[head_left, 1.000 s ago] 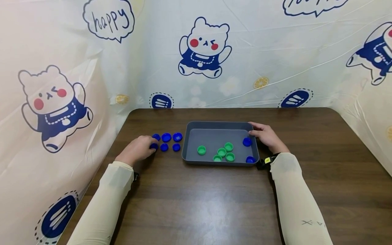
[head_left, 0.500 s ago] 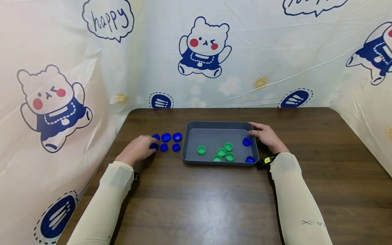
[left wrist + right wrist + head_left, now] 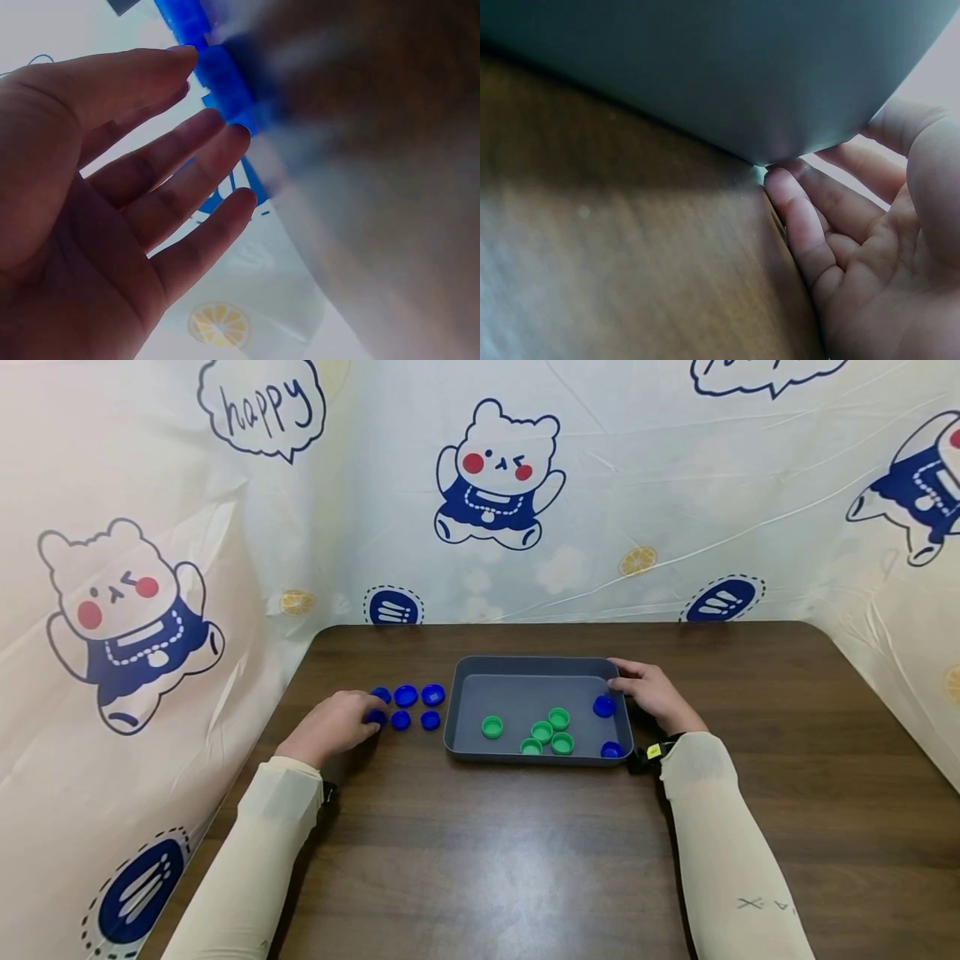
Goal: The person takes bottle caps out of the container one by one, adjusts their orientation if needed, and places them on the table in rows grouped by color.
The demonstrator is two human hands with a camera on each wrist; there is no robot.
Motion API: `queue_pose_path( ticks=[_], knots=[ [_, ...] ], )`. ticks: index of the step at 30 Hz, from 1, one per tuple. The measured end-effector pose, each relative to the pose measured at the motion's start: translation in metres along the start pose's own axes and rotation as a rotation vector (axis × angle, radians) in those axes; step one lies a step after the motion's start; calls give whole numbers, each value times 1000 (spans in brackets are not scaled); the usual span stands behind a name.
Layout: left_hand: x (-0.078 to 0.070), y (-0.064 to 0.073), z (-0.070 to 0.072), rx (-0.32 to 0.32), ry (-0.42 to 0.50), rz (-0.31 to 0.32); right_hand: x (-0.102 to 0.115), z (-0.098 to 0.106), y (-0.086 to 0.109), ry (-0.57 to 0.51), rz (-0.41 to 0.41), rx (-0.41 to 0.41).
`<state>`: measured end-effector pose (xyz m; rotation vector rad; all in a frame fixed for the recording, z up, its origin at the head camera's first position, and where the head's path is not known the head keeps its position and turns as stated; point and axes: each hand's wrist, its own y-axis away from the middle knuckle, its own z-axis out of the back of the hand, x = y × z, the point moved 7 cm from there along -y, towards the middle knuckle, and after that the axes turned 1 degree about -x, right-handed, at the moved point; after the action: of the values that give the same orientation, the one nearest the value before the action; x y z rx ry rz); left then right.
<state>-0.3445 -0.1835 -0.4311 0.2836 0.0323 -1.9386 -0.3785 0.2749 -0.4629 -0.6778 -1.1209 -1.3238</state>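
Observation:
In the head view my left hand [image 3: 333, 724] is at the near-left blue bottle cap [image 3: 376, 718], thumb and index fingertip at its edges. The left wrist view has the thumb and index tips right at a blue cap [image 3: 225, 79], while the other fingers extend loosely. Several more blue caps [image 3: 406, 696] lie beside it in two rows on the table. My right hand [image 3: 657, 696] grips the far right corner of a grey rectangular tray [image 3: 525, 667], thumb over the rim; other fingers lie against its outside wall [image 3: 780, 90]. Inside are several green caps [image 3: 542, 732] and two blue caps [image 3: 604, 706].
Brown wooden table [image 3: 480, 860] extends in front of the tray and to its right. Behind and to the left hangs a pale printed cloth [image 3: 600, 485] with cartoon bears, reaching the table's far edge. A black wrist strap [image 3: 645, 760] sits near the tray's right side.
Both hands, the tray and the caps hold their places; the whole head view has only shifted slightly.

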Motion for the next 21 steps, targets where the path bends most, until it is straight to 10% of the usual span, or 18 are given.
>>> queue_pose_path(
  ticks=[21],
  knots=[
    [-28, -17, 32, -27, -58, -47, -24, 5, -14, 2, 25, -24]
  ],
)
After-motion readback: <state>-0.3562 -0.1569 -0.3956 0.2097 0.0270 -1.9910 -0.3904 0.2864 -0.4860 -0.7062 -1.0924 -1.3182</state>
